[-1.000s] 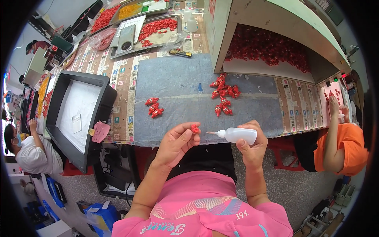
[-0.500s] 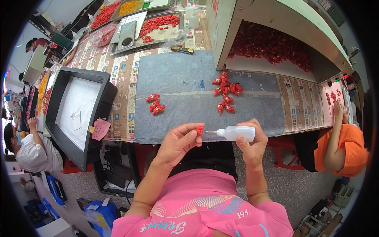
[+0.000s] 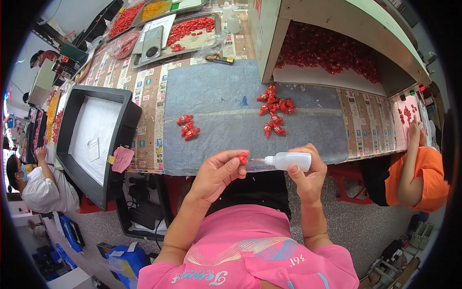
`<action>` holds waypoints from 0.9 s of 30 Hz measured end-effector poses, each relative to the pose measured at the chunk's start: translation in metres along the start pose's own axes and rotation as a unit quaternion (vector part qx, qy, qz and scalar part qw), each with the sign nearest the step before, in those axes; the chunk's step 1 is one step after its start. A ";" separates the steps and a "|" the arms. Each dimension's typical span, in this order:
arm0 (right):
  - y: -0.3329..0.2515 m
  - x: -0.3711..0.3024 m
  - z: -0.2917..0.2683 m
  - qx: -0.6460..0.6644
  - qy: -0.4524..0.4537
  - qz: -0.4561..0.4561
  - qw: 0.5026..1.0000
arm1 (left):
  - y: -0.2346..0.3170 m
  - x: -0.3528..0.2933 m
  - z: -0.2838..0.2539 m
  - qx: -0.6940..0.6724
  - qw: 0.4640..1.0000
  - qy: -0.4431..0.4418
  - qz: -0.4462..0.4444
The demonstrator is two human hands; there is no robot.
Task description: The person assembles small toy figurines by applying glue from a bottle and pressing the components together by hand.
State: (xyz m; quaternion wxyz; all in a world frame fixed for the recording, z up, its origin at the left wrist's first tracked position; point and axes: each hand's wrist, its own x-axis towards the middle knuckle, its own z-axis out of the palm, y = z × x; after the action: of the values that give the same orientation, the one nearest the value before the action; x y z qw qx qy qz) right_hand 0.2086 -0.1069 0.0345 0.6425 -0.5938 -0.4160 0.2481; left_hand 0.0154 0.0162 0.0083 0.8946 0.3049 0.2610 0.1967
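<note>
Between the thumb and fingers of my left hand (image 3: 217, 174) is a small red plastic piece (image 3: 243, 157), held just past the table's front edge. My right hand (image 3: 310, 174) grips a white squeeze bottle (image 3: 291, 160) lying nearly level. Its thin nozzle (image 3: 258, 159) points left at the red piece, with the tip close beside it; whether they touch I cannot tell. On the grey-blue mat (image 3: 211, 96) lie a larger cluster of small red figures (image 3: 275, 107) and, further left, a smaller group of red figures (image 3: 187, 127).
A black tray (image 3: 126, 113) lined with white stands on the left. Behind the mat are a metal tray (image 3: 202, 41) of red pieces, a phone (image 3: 153, 43) and a marker-like tube (image 3: 220, 59). A box (image 3: 269, 43) full of red pieces stands back right. Co-workers sit on both sides.
My view has shifted very slightly. Both hands keep their hold, and the bottle's nozzle stays by the red piece.
</note>
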 end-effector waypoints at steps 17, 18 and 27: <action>0.000 -0.001 0.001 -0.010 -0.005 0.002 1.000 | 0.001 -0.001 -0.001 -0.006 1.000 -0.003 -0.004; 0.000 -0.001 0.000 -0.010 -0.004 0.002 1.000 | 0.001 -0.001 -0.001 -0.006 1.000 -0.002 -0.004; -0.003 -0.003 0.003 -0.012 -0.008 0.003 1.000 | 0.000 -0.002 -0.001 -0.023 1.000 0.004 -0.004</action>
State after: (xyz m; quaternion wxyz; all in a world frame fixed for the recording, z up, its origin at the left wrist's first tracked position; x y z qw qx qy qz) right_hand 0.2043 -0.1084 0.0362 0.6314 -0.6007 -0.4224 0.2493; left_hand 0.0134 0.0161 0.0085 0.9011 0.2827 0.2608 0.2002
